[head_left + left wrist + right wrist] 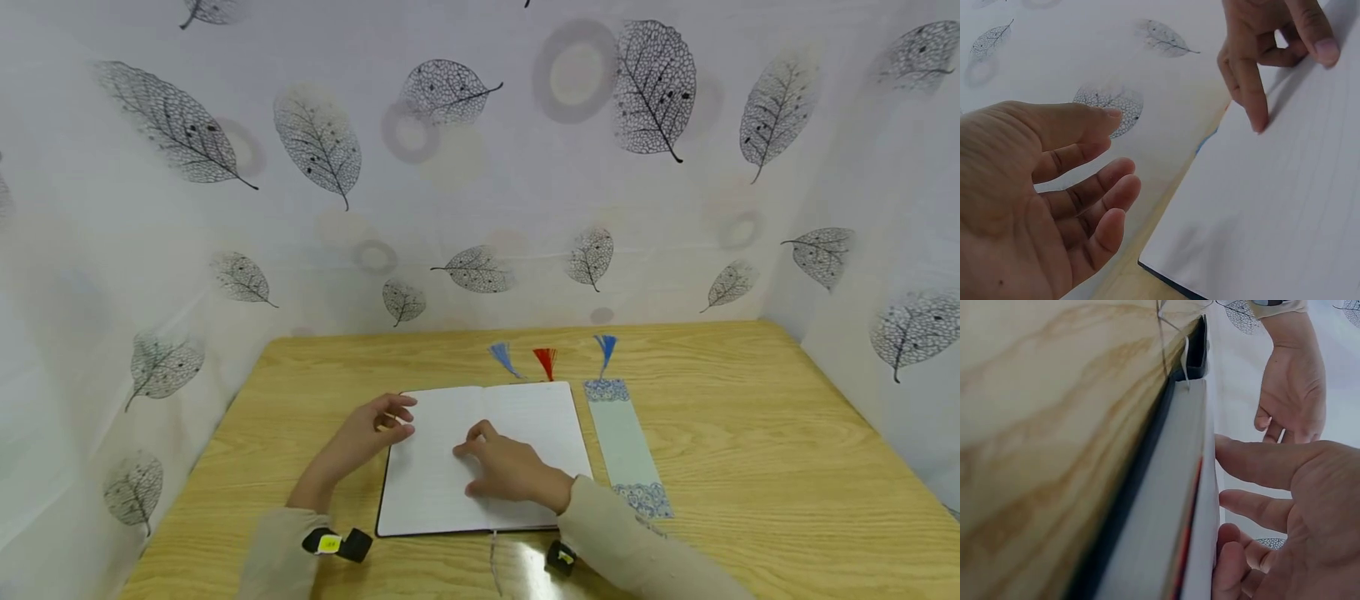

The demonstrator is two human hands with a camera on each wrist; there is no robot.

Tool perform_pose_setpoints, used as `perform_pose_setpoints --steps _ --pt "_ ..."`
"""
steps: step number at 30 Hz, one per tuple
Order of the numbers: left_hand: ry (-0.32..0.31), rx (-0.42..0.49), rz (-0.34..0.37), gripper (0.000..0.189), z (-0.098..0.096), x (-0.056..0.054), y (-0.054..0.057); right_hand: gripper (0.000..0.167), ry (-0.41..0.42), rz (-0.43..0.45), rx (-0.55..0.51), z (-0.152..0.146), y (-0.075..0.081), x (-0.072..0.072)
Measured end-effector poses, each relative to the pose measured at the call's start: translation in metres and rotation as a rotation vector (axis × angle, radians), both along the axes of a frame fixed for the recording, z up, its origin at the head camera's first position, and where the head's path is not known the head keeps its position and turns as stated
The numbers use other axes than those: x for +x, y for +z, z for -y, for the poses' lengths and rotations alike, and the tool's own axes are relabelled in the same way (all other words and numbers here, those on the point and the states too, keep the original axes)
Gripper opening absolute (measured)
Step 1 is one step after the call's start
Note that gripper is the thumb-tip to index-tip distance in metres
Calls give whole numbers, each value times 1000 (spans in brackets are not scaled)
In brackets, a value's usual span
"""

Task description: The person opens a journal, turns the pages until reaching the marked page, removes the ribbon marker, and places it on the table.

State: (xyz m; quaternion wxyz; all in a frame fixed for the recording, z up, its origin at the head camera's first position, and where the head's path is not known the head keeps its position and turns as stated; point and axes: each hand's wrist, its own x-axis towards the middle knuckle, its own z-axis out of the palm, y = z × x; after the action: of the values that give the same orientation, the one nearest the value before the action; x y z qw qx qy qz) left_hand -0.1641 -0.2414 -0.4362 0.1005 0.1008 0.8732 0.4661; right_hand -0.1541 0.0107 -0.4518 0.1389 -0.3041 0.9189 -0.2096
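An open notebook [435, 496] with faintly lined white pages and a dark cover lies on the table. My right hand [510, 468] is over its middle, with thumb and index fingertips touching the page and the other fingers bent. Beside the notebook's upper left edge, my left hand [369, 431] hovers with loosely bent fingers and nothing between them. In the right wrist view, a thin red and dark edge [1192, 519] shows within the page block [1166, 456]. A light blue tassel [504, 358] and a red tassel [547, 362] lie just behind the notebook.
Right of the notebook lies a pale bookmark [622, 442] with blue patterned ends and a blue tassel [606, 354]. A thin ribbon [494, 562] trails from the notebook's near edge. The wooden table [765, 450] meets a leaf-printed curtain [480, 192] at the back and sides.
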Motion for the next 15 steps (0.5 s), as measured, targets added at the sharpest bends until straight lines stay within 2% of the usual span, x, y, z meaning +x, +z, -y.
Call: perform_pose_setpoints --steps 7,15 --pt "-47 12 88 40 -7 -5 -15 52 2 4 -8 -2 -2 -2" --pt "-63 -15 100 40 -11 -3 -19 53 10 8 -33 -2 -4 -2"
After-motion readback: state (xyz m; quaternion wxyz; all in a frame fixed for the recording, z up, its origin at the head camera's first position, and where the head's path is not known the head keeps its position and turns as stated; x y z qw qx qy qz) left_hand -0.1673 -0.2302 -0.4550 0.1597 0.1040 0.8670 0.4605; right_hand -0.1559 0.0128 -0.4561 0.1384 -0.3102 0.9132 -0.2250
